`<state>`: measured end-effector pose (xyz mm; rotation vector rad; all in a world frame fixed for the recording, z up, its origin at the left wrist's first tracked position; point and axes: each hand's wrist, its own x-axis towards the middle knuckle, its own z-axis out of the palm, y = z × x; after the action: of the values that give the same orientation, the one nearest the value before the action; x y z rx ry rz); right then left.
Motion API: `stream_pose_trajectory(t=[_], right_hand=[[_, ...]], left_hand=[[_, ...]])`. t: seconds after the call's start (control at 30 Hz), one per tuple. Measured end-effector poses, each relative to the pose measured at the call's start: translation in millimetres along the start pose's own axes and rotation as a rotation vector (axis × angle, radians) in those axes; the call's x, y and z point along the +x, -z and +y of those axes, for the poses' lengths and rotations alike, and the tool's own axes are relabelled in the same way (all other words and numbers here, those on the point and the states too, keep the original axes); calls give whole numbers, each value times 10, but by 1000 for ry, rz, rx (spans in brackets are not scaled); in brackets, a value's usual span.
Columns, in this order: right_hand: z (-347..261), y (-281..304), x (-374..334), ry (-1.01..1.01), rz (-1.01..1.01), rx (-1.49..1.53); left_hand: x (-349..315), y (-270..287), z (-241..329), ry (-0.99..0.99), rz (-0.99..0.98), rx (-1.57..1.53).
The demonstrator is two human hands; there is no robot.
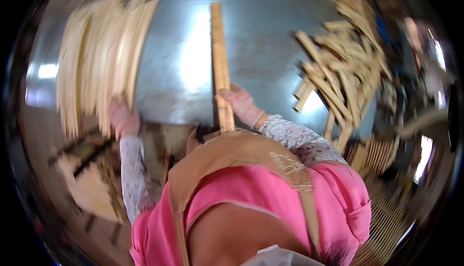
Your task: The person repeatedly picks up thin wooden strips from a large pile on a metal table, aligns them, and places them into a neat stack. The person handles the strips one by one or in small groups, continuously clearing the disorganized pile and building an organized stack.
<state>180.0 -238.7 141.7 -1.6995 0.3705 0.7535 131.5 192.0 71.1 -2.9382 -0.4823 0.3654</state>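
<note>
In a pale, pinkish glove, my right hand (241, 105) is closed on the near part of a narrow wooden strip (220, 48), its thumb across the upper face. That strip points away from me over the metal tabletop (261, 34), its near end close to my apron. To the left, several pale wooden strips (108, 48) lie side by side in a flat row. My left hand (124, 116), gloved alike, is at the near ends of the row's right-hand strips, fingers bent around one strip's end. Blur and the hand itself partly hide that grip.
A loose heap of short wooden pieces (343, 72) covers the table's right side, some jutting past its near edge. More strips lie at the far right. Below the table's left edge stands a pale wooden block or box (92, 184). Ribbed wooden stacks (377, 222) stand at lower right.
</note>
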Motion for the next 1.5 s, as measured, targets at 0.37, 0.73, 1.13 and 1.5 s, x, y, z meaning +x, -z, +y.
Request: stream_pose_trajectory(t=[0.37, 0.73, 1.13, 1.5], right_hand=[[2170, 3230, -2130, -84, 1520, 310], [6599, 4094, -3688, -710, 1939, 574], [7505, 5019, -3279, -824, 980, 72], [3337, 5800, -3034, 151, 470, -230]], left_hand=[[15, 380, 3315, -848, 283, -538], [-1766, 1178, 7661, -1478, 67, -173], [-1672, 1079, 8079, -1370, 21, 39], [-1898, 1558, 6634, -876, -209, -579]])
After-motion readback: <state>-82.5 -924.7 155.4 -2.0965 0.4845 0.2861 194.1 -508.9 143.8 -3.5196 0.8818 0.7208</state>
